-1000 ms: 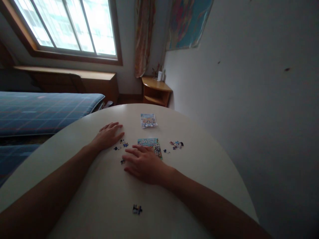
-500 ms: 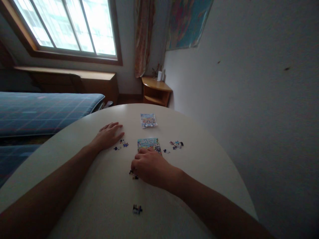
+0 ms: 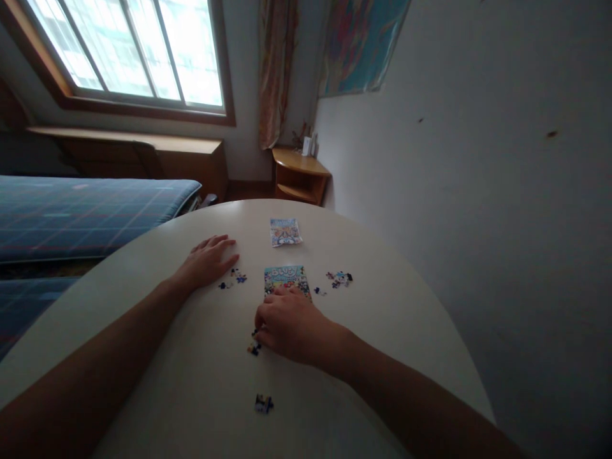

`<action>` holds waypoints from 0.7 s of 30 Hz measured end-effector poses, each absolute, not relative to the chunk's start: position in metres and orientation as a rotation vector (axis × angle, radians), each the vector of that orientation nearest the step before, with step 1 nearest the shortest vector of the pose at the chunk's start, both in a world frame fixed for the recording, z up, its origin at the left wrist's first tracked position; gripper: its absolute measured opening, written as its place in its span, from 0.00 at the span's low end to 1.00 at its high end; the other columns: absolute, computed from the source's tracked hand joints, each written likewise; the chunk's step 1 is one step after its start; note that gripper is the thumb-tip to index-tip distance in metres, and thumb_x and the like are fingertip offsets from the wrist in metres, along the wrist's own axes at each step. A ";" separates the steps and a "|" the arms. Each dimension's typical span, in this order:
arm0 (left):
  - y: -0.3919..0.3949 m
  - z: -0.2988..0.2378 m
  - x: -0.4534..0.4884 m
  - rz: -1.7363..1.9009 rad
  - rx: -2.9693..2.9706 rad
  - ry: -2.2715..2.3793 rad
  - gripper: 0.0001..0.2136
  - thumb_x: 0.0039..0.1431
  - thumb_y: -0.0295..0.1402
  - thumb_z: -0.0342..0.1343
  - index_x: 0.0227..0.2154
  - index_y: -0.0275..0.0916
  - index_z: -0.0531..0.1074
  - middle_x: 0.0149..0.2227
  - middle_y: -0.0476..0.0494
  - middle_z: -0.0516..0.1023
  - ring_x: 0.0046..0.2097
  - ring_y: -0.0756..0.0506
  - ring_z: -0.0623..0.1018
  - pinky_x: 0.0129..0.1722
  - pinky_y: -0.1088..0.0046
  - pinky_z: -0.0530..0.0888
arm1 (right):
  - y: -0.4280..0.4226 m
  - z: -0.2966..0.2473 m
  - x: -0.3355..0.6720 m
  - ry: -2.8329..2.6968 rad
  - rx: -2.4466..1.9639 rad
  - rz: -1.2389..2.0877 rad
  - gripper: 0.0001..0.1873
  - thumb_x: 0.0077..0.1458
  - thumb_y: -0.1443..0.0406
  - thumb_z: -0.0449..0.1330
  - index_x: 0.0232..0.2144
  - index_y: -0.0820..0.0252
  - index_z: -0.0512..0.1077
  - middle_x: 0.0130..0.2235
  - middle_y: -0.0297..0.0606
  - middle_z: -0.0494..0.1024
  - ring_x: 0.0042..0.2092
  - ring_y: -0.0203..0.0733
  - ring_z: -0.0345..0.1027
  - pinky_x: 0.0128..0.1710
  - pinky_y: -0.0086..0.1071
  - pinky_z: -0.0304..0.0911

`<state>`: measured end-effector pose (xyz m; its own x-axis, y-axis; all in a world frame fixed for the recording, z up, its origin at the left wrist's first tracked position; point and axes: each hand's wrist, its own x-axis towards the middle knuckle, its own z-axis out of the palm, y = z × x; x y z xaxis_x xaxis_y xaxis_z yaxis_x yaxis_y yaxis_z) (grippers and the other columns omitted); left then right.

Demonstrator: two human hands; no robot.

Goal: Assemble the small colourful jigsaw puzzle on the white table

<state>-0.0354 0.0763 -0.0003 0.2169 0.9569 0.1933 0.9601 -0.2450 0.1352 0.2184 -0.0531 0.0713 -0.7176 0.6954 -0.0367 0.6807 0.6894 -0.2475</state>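
My left hand (image 3: 208, 260) lies flat and open on the round white table (image 3: 191, 357), beside a few loose puzzle pieces (image 3: 233, 278). My right hand (image 3: 287, 322) rests with fingers curled, its fingertips on small puzzle pieces (image 3: 254, 346) just left of it. Directly beyond that hand lies a partly assembled colourful puzzle (image 3: 285, 278). What the curled fingers hold, if anything, is hidden.
A small picture card (image 3: 285, 231) lies farther back on the table. More loose pieces (image 3: 339, 278) sit to the right of the puzzle, and one dark piece (image 3: 263, 403) lies near me. A bed (image 3: 71, 213) is at left, a wooden shelf (image 3: 299, 173) by the wall.
My right hand went from flat and spread to curled, pulling back toward me and dragging small pieces along the table. The left hand stayed still.
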 end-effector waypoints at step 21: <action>0.076 0.001 -0.036 -0.365 -2.452 -1.908 0.28 0.63 0.50 0.41 0.60 0.41 0.64 0.65 0.40 0.61 0.65 0.36 0.63 0.65 0.55 0.59 | -0.059 0.068 0.222 -2.833 -1.175 0.418 0.09 0.58 0.63 0.59 0.39 0.60 0.76 0.41 0.44 0.79 0.43 0.47 0.72 0.45 0.40 0.62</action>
